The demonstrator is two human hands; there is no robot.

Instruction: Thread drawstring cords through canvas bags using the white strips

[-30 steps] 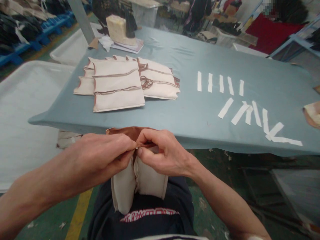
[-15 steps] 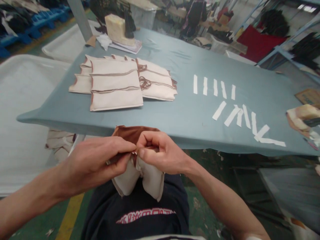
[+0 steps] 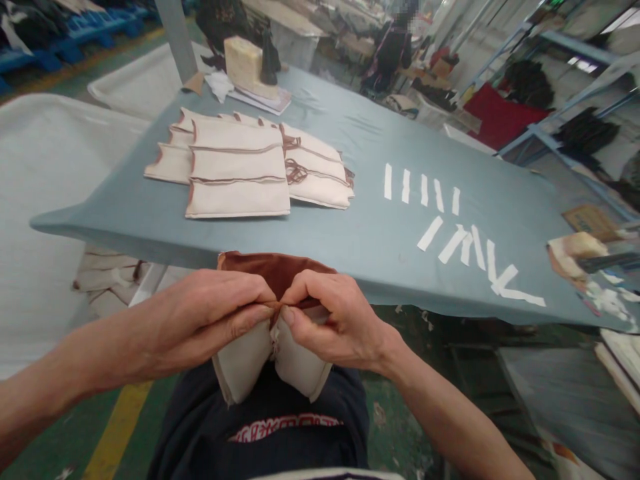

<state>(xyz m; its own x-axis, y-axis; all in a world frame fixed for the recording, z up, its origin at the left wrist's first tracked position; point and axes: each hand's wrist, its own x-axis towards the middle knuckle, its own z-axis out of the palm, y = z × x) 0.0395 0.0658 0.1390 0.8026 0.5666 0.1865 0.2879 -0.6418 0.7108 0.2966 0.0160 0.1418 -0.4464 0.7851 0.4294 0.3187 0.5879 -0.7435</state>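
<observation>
At the table's front edge, over my lap, I hold a cream padded fabric piece (image 3: 244, 365) with a brown lining (image 3: 280, 268). My left hand (image 3: 215, 307) pinches its brown edge between thumb and fingers. Close against it, my right hand (image 3: 337, 320) pinches the same edge, so the fingertips of both hands nearly meet. Below them two cream flaps hang apart, with a rough seam between. Exactly what lies between the fingertips is hidden.
Similar cream pieces (image 3: 237, 163) with brown trim and cords lie stacked on the blue-covered table (image 3: 340, 233). Several white strips (image 3: 429, 233) are spread to the right. A yellowish foam block (image 3: 243, 65) stands at the back left. White bins (image 3: 30, 220) flank the table's left side.
Both hands have shifted slightly and pinch the edge more evenly, with more brown lining showing. The two flaps have spread a little wider. The camera view has moved slightly.
</observation>
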